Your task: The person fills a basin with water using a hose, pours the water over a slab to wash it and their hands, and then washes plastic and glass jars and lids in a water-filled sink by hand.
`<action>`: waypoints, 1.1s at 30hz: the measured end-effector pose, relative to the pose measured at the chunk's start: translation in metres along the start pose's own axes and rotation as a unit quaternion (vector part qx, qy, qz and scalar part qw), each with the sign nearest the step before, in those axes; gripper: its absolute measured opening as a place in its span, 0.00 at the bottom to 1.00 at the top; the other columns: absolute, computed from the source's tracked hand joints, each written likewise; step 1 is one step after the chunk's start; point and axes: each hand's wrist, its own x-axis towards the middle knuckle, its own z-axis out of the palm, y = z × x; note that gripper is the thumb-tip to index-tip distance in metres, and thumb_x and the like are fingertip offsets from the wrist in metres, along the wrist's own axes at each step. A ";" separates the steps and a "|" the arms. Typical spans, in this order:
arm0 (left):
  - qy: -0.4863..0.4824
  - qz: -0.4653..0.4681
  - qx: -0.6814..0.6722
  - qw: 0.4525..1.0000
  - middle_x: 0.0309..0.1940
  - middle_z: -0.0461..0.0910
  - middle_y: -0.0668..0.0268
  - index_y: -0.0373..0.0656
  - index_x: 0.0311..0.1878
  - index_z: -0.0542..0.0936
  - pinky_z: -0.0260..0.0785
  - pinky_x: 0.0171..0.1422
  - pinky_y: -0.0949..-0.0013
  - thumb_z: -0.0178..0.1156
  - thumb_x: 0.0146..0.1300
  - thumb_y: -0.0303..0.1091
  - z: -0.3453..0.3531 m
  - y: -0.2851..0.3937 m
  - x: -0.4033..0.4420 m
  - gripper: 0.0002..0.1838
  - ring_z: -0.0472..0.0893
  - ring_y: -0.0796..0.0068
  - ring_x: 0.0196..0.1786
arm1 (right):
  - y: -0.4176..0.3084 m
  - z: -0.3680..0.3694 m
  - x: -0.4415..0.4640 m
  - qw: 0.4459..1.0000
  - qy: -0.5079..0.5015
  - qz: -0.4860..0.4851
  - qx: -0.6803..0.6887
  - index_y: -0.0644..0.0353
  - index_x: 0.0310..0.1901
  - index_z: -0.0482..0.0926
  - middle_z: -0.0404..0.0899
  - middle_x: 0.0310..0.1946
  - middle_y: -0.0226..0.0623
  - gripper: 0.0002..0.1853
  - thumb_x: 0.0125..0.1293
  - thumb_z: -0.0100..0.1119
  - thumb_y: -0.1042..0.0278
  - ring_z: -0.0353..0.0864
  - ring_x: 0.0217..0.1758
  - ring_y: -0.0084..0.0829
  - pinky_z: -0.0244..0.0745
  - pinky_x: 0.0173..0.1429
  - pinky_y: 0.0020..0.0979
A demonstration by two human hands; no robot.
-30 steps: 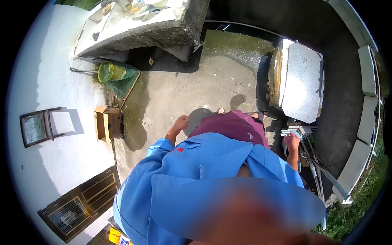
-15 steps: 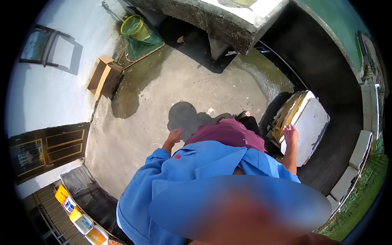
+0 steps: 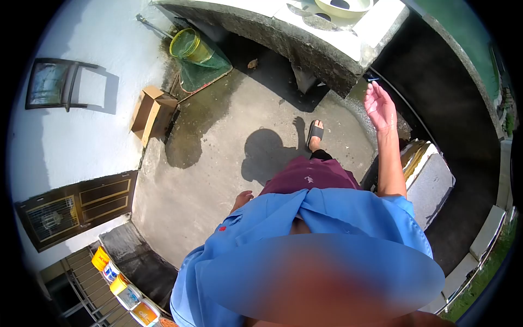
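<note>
My right hand (image 3: 381,109) is raised and stretched forward, fingers extended, holding nothing. Beyond its fingertips is the corner of a concrete counter (image 3: 348,76), with a gap between them. A small dark object (image 3: 372,78) shows just past the fingers, too small to make out. My left hand (image 3: 243,198) hangs low beside my purple shorts (image 3: 308,177), partly hidden by the blue shirt (image 3: 348,215); its fingers look loosely bent with nothing in them. One foot in a black slide sandal (image 3: 315,131) is forward on the concrete floor (image 3: 218,158).
A pale basin (image 3: 348,6) sits on the counter. A yellow bucket (image 3: 190,46), a green net (image 3: 204,73) and a cardboard box (image 3: 154,114) stand along the left wall. Stacked boards (image 3: 430,185) lie to my right. Several containers (image 3: 144,313) line the lower left.
My right hand has swung forward and up, from beside the stacked boards towards the counter. A sandalled foot has come forward, and the counter and basin show more.
</note>
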 end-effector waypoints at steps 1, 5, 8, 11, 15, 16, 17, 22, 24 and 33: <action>-0.017 0.060 0.008 0.998 0.40 0.74 0.57 0.36 0.48 0.70 0.70 0.39 0.69 0.51 0.49 0.28 -0.012 -0.009 0.022 0.20 0.77 0.65 0.37 | -0.004 0.011 0.023 0.999 -0.050 0.010 0.010 0.67 0.42 0.68 0.73 0.36 0.42 0.11 0.58 0.47 0.73 0.74 0.36 0.33 0.74 0.42 0.30; 0.030 -0.045 -0.020 0.998 0.41 0.74 0.58 0.39 0.49 0.70 0.68 0.41 0.70 0.52 0.50 0.30 -0.016 0.101 0.003 0.20 0.76 0.68 0.36 | -0.014 0.061 0.115 0.993 -0.072 0.008 0.089 0.71 0.46 0.61 0.67 0.42 0.50 0.15 0.59 0.45 0.72 0.70 0.42 0.40 0.72 0.46 0.34; 0.058 -0.059 -0.088 0.993 0.42 0.73 0.60 0.42 0.51 0.67 0.69 0.39 0.70 0.50 0.53 0.31 -0.009 0.214 -0.023 0.20 0.76 0.69 0.36 | -0.023 0.082 0.204 0.993 0.027 -0.001 0.112 0.69 0.40 0.63 0.66 0.38 0.50 0.11 0.59 0.45 0.70 0.70 0.42 0.42 0.71 0.47 0.40; 0.098 -0.048 -0.127 0.986 0.42 0.73 0.61 0.42 0.52 0.66 0.69 0.38 0.71 0.49 0.54 0.31 -0.009 0.242 -0.020 0.20 0.76 0.70 0.37 | -0.023 0.088 0.282 0.988 0.129 -0.028 0.079 0.70 0.41 0.59 0.64 0.38 0.49 0.13 0.60 0.43 0.68 0.68 0.44 0.44 0.67 0.49 0.44; 0.074 -0.045 -0.169 0.982 0.42 0.73 0.61 0.42 0.52 0.66 0.69 0.38 0.71 0.48 0.55 0.31 -0.006 0.232 0.002 0.19 0.76 0.71 0.37 | -0.023 0.075 0.351 0.967 0.245 -0.014 0.071 0.72 0.48 0.54 0.60 0.46 0.50 0.25 0.61 0.43 0.56 0.64 0.50 0.45 0.61 0.54 0.45; 0.070 -0.049 -0.172 0.981 0.42 0.73 0.61 0.42 0.52 0.66 0.69 0.38 0.71 0.48 0.55 0.31 -0.004 0.231 0.005 0.19 0.76 0.71 0.37 | -0.022 0.076 0.358 0.958 0.269 -0.021 0.094 0.70 0.50 0.53 0.58 0.48 0.50 0.26 0.61 0.43 0.55 0.62 0.52 0.45 0.59 0.55 0.47; 0.072 -0.053 -0.171 0.981 0.42 0.73 0.61 0.43 0.52 0.66 0.69 0.38 0.71 0.48 0.55 0.31 -0.003 0.229 0.008 0.19 0.76 0.71 0.37 | -0.021 0.074 0.365 0.948 0.293 -0.028 0.118 0.68 0.52 0.52 0.56 0.51 0.50 0.27 0.61 0.42 0.55 0.59 0.54 0.45 0.57 0.56 0.49; 0.122 -0.039 -0.139 0.982 0.40 0.73 0.64 0.43 0.50 0.69 0.69 0.38 0.73 0.50 0.56 0.32 -0.040 0.300 0.025 0.16 0.75 0.75 0.35 | -0.011 0.043 0.397 0.944 0.305 -0.004 0.129 0.66 0.54 0.52 0.56 0.52 0.53 0.26 0.61 0.42 0.58 0.55 0.57 0.49 0.54 0.57 0.54; 0.135 0.043 -0.156 0.977 0.39 0.74 0.66 0.42 0.49 0.69 0.68 0.38 0.75 0.51 0.57 0.33 -0.075 0.357 0.044 0.15 0.75 0.76 0.35 | -0.004 0.010 0.420 0.954 0.298 0.022 -0.023 0.66 0.51 0.56 0.64 0.44 0.52 0.22 0.61 0.41 0.60 0.66 0.45 0.48 0.67 0.45 0.47; 0.069 0.371 0.039 0.925 0.39 0.73 0.67 0.38 0.48 0.69 0.66 0.45 0.76 0.48 0.60 0.30 -0.125 0.736 0.148 0.13 0.73 0.79 0.37 | -0.028 -0.065 0.454 0.690 0.529 0.021 -0.494 0.68 0.45 0.67 0.73 0.37 0.49 0.30 0.59 0.35 0.43 0.73 0.38 0.39 0.66 0.42 0.38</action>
